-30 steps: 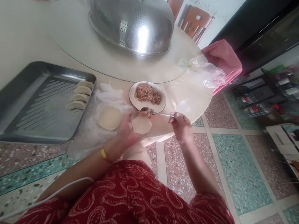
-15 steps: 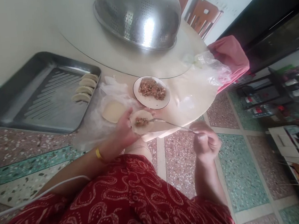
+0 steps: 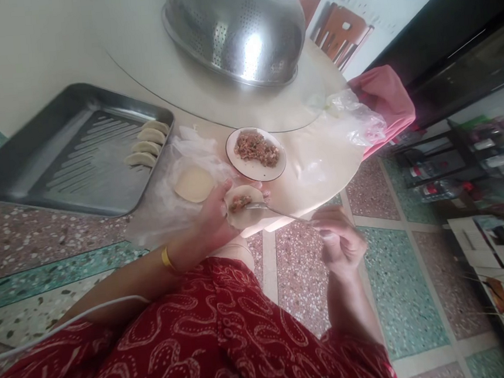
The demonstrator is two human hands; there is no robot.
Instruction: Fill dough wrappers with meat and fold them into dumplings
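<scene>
My left hand [image 3: 217, 218] cradles a round dumpling wrapper [image 3: 248, 217], its fingers under and around the edge. A small heap of meat filling [image 3: 239, 202] lies on the wrapper. My right hand [image 3: 341, 241] grips the handle end of a metal spoon [image 3: 287, 214], whose bowl rests at the right side of the heap. Just beyond stands a white dark-rimmed plate [image 3: 257, 172] holding more minced filling [image 3: 257, 148]. Left of it, a stack of wrappers or a single one [image 3: 194, 184] lies on a clear plastic bag [image 3: 160, 220]; how many cannot be told.
A dark metal baking tray [image 3: 32, 196] at the left holds several folded dumplings [image 3: 146, 147] along its right side. An upturned perforated metal colander [image 3: 234, 37] sits on the round glass turntable [image 3: 144, 69]. A pink stool or cloth [image 3: 388, 100] and plastic bag stand at the table's right edge.
My right hand has shifted left and the spoon bowl has turned over beside the filling. The left hand keeps the wrapper in nearly the same place.
</scene>
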